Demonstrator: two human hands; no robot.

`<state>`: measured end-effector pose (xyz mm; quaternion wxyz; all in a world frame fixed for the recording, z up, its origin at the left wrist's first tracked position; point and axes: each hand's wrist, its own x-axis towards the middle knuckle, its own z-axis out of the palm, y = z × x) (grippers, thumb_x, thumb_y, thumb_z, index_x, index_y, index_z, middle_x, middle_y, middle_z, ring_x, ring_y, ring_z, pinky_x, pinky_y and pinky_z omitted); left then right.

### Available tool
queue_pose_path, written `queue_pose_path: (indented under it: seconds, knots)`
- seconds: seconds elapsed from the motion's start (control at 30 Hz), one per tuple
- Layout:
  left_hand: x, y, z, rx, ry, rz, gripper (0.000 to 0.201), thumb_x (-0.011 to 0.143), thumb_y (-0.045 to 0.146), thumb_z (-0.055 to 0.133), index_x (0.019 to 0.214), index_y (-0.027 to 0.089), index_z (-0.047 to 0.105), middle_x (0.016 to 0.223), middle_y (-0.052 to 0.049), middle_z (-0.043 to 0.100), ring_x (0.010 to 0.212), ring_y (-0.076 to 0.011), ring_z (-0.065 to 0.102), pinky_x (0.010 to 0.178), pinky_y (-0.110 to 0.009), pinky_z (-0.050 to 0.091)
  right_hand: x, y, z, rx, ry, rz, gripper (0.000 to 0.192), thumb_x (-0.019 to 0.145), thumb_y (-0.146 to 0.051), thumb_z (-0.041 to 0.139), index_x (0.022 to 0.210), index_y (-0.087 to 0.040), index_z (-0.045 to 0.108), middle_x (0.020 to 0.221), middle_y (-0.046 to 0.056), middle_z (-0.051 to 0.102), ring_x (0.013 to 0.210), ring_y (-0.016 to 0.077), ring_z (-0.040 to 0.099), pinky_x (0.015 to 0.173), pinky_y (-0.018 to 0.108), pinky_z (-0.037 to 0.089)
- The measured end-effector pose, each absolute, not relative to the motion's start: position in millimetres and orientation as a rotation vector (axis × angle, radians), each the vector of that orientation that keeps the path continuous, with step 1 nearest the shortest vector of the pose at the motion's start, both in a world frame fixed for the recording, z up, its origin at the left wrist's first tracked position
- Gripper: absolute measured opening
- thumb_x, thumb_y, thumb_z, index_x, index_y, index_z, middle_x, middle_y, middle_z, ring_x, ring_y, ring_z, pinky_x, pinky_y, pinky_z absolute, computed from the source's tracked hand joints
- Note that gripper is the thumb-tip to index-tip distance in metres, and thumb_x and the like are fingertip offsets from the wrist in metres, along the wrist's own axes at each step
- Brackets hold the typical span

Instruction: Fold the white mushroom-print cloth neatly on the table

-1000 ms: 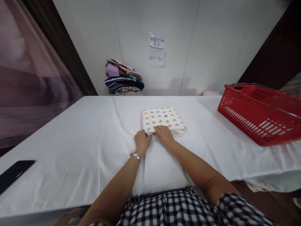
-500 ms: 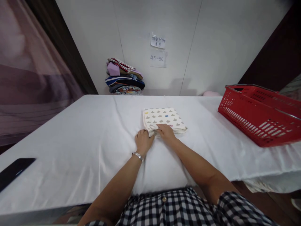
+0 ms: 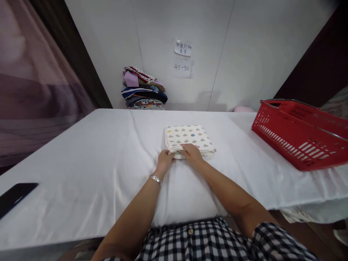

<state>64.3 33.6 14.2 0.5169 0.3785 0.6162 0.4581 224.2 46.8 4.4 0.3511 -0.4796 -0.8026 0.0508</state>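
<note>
A folded white cloth [image 3: 187,136] with small grey shapes and a few coloured ones lies flat near the middle of the table. At its near left corner, my left hand [image 3: 165,161] pinches the layered edge between thumb and fingers. My right hand [image 3: 192,154] grips the near edge a little further right, fingers over the top layer and thumb tucked at the fold. Both hands are closed on the cloth. A silver bracelet [image 3: 156,178] circles my left wrist.
The table [image 3: 122,145] wears a white satin cover. A red plastic basket [image 3: 293,134] stands at the right, and a black phone [image 3: 16,195] lies at the left edge. Behind the table rises a stack of folded fabrics [image 3: 144,90]. Paper signs [image 3: 183,67] hang on the wall.
My left hand has shifted its hold at the corner, its fingers now pinching the layers. The near edge lies more even. My right hand has hardly moved.
</note>
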Motion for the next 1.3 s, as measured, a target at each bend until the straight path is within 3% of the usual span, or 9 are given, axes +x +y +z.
queue_pose_path:
  seconds: [0.27,0.4,0.53,0.67,0.8,0.93,1.07,1.2,1.3]
  knots:
    - [57.1,35.0,15.3,0.697,1.311,1.134,0.032,0.066,0.005,0.062,0.095,0.013,0.053,0.079,-0.007,0.066,0.065,-0.0149,0.066,0.069,-0.032,0.056,219.3,39.2,1.4,-1.21,-2.183,0.073,0.029,0.091,-0.022,0.048,0.118,-0.022,0.058,0.109,0.008,0.064,0.1,0.0228,0.055,0.087,0.038,0.043]
    - [37.1,33.0,24.5,0.698,1.063,0.999,0.04,0.06,0.003,0.059,0.098,0.012,0.059,0.093,-0.01,0.069,0.078,-0.019,0.068,0.078,-0.034,0.056,216.9,35.3,-1.2,-1.216,-2.281,0.02,0.029,0.091,-0.023,0.049,0.118,-0.02,0.057,0.11,0.009,0.062,0.1,0.0235,0.053,0.086,0.038,0.041]
    - [19.0,32.4,31.6,0.677,0.888,0.837,0.031,0.07,0.021,0.061,0.1,0.013,0.063,0.098,-0.013,0.07,0.09,-0.024,0.067,0.086,-0.039,0.054,214.2,30.5,0.3,-1.235,-2.292,0.012,0.029,0.091,-0.022,0.049,0.118,-0.02,0.058,0.111,0.01,0.061,0.1,0.0238,0.052,0.087,0.038,0.041]
    - [27.7,31.5,30.5,0.764,1.059,0.863,0.036,0.08,0.044,0.058,0.099,0.014,0.061,0.095,-0.012,0.069,0.084,-0.0205,0.068,0.082,-0.036,0.056,215.5,24.8,6.3,-1.207,-2.336,0.043,0.034,0.09,-0.02,0.049,0.124,-0.021,0.054,0.116,0.01,0.06,0.106,0.0236,0.051,0.091,0.039,0.039]
    - [43.0,31.5,26.4,0.807,1.245,0.98,0.041,0.075,0.033,0.069,0.107,0.012,0.054,0.094,-0.012,0.068,0.069,-0.0155,0.066,0.07,-0.032,0.058,241.0,18.5,15.3,-1.174,-2.387,0.072,0.04,0.09,-0.024,0.05,0.13,-0.021,0.049,0.125,0.009,0.058,0.114,0.0226,0.05,0.097,0.041,0.035]
    - [46.2,33.6,24.7,0.801,1.331,1.007,0.042,0.075,0.025,0.07,0.11,0.011,0.052,0.094,-0.012,0.067,0.063,-0.015,0.066,0.065,-0.031,0.059,295.5,12.9,15.1,-1.354,-2.27,0.024,0.032,0.093,-0.029,0.045,0.121,-0.023,0.057,0.122,0.008,0.062,0.115,0.024,0.052,0.098,0.044,0.035]
    - [45.3,35.2,23.1,0.907,1.403,1.004,0.046,0.075,0.024,0.067,0.116,0.011,0.049,0.09,-0.011,0.067,0.059,-0.0151,0.066,0.062,-0.032,0.058,341.3,8.1,2.8,-1.44,-2.082,0.033,0.035,0.096,-0.034,0.038,0.12,-0.023,0.06,0.127,0.008,0.059,0.12,0.0231,0.05,0.101,0.044,0.038]
    - [40.3,35.0,20.6,1.15,1.592,0.923,0.059,0.077,0.034,0.064,0.127,0.013,0.042,0.088,-0.01,0.067,0.06,-0.0168,0.066,0.06,-0.031,0.055,352.1,6.6,-12.3,-1.471,-1.87,0.121,0.038,0.095,-0.039,0.038,0.119,-0.022,0.062,0.128,0.007,0.058,0.119,0.0216,0.052,0.103,0.042,0.04]
    - [36.0,32.4,21.3,1.457,1.796,0.843,0.064,0.078,0.045,0.06,0.13,0.016,0.041,0.099,-0.012,0.067,0.077,-0.0221,0.067,0.072,-0.035,0.053,348.9,10.0,-18.2,-1.499,-1.728,0.165,0.037,0.093,-0.041,0.04,0.117,-0.024,0.063,0.127,0.007,0.059,0.118,0.0223,0.053,0.103,0.044,0.041]
